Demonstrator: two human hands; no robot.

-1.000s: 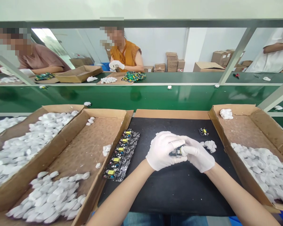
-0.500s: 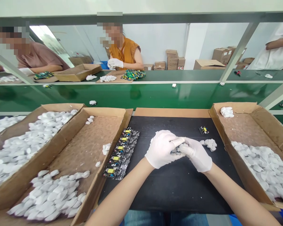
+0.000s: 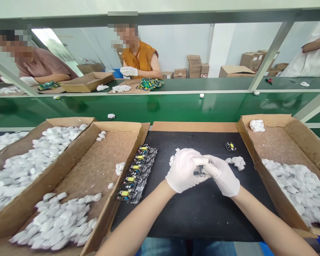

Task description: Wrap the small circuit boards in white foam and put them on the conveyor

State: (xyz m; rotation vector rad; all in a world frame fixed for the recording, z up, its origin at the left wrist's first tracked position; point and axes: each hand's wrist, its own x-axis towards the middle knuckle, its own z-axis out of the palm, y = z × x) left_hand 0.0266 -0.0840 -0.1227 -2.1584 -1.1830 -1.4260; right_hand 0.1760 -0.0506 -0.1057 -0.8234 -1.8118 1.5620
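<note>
Both my hands wear white gloves and meet over the black mat (image 3: 200, 209). My left hand (image 3: 183, 170) and my right hand (image 3: 223, 175) are both closed around a small circuit board (image 3: 201, 171), mostly hidden between the fingers. A white piece (image 3: 172, 159) lies just behind my left hand. To the left, a row of circuit boards (image 3: 137, 173) leans along the mat's edge. One single board (image 3: 230, 146) and a small heap of white pieces (image 3: 237, 162) lie to the right of my hands.
Cardboard trays with white pieces stand on the left (image 3: 114, 129) and the right (image 3: 296, 124). A green conveyor belt (image 3: 160, 106) carries a few white pieces behind the mat. Across it, people sit by boxes and green boards (image 3: 150, 84).
My hands have stayed together on the small board with slight finger shifts. A white piece now shows behind my left hand. White pieces on the belt have drifted right.
</note>
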